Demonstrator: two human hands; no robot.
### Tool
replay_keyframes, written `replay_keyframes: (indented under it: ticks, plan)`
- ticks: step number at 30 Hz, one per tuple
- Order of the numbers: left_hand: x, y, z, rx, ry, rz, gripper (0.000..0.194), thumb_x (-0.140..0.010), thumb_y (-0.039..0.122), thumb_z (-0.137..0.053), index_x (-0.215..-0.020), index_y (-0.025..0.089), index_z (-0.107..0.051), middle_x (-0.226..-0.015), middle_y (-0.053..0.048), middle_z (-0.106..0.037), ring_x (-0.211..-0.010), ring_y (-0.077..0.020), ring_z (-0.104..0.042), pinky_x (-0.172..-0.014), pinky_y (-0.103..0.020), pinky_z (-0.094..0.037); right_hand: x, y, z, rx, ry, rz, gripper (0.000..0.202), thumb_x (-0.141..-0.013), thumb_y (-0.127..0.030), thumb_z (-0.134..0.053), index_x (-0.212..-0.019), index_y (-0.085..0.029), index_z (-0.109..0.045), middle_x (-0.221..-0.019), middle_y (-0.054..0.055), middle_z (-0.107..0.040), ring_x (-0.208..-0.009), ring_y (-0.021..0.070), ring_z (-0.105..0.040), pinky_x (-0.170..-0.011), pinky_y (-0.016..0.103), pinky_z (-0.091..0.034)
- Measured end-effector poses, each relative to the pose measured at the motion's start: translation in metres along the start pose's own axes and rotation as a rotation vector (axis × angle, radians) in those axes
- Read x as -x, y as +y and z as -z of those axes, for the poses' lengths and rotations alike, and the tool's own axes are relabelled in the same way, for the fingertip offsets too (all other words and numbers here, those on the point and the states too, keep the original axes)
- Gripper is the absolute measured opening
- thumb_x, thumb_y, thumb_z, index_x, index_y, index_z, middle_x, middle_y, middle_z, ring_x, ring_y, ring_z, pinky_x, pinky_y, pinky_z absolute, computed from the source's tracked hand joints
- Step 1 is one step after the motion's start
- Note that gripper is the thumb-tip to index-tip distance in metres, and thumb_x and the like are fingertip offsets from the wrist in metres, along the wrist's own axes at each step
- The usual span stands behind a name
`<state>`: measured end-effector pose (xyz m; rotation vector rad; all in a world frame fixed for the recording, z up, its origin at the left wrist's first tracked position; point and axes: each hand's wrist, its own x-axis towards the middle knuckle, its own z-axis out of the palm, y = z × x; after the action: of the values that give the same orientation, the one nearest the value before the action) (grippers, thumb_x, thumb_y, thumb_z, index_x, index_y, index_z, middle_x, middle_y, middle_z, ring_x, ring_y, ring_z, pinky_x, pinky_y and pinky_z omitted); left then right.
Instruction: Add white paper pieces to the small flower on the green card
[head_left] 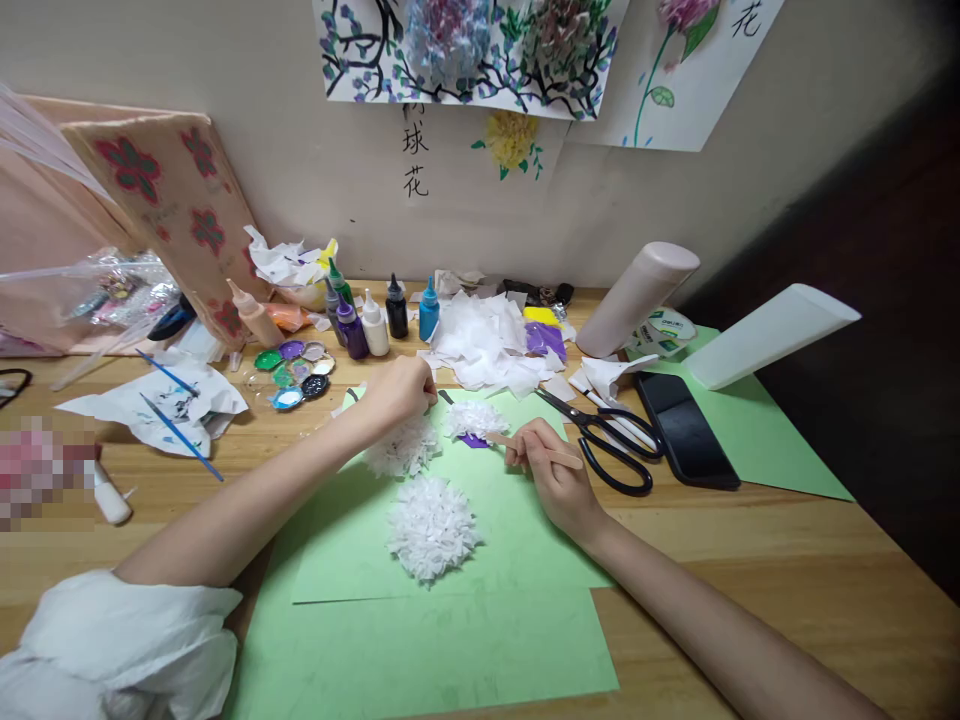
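Note:
My right hand (559,480) is closed round a flat wooden craft stick (564,458). The stick's tip touches the edge of a small white paper pompom (475,418) that has a purple piece (472,441) showing under it. My left hand (401,395) is bent with its fingertips pressed together, above and behind another white pompom (405,448); whatever it pinches is hidden. A larger ruffled white pompom (433,528) lies nearer to me. All three rest on a light green paper sheet (352,560).
Black scissors (611,435) and a phone (686,430) lie right of my right hand. Torn white tissue paper (480,340) is heaped behind, beside several paint bottles (375,325). Paint pots (296,370) and two blue brushes (180,435) sit left. Two tall bottles (634,300) lean at right.

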<state>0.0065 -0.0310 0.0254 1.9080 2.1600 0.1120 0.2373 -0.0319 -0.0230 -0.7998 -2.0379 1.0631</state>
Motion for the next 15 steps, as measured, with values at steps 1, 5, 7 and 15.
replay_keyframes:
  ticks: [1,5,7,15]
  plan:
    - [0.000,-0.001,0.000,-0.004,0.003,-0.003,0.011,-0.069,0.024,-0.061,-0.074,0.019,-0.069,-0.079,-0.005,-0.071,-0.070,-0.0179,-0.062,-0.056,-0.024,-0.040,0.000,0.000,0.000,-0.007,-0.009,-0.009,0.029,-0.094,-0.030,-0.032,-0.070,-0.020,-0.046,-0.066,-0.001,-0.052,-0.061,0.0120,-0.052,-0.059,0.025,-0.040]
    - [-0.001,-0.005,0.007,-0.025,0.041,-0.030,0.011,-0.070,0.027,-0.059,-0.074,0.021,-0.067,-0.080,-0.003,-0.070,-0.072,-0.0173,-0.061,-0.055,-0.024,-0.039,0.003,0.001,0.002,0.007,0.042,0.099,0.029,-0.094,-0.028,-0.032,-0.070,-0.021,-0.046,-0.064,0.000,-0.050,-0.060,0.0128,-0.050,-0.059,0.027,-0.039]
    - [-0.002,-0.007,0.011,-0.045,0.082,-0.044,0.014,-0.073,0.030,-0.057,-0.079,0.020,-0.066,-0.085,-0.004,-0.069,-0.077,-0.0185,-0.060,-0.057,-0.025,-0.039,0.006,0.003,0.002,-0.019,0.110,0.170,0.029,-0.093,-0.026,-0.031,-0.069,-0.021,-0.045,-0.063,0.000,-0.049,-0.059,0.0131,-0.049,-0.058,0.028,-0.038]
    - [-0.012,-0.011,0.005,-0.092,0.113,-0.145,0.015,-0.076,0.023,-0.051,-0.077,0.017,-0.064,-0.088,-0.008,-0.066,-0.083,-0.0206,-0.058,-0.068,-0.028,-0.041,0.009,0.006,0.002,-0.138,0.143,0.310,0.023,-0.091,-0.018,-0.032,-0.072,-0.021,-0.045,-0.061,-0.001,-0.047,-0.057,0.0124,-0.046,-0.055,0.028,-0.035]
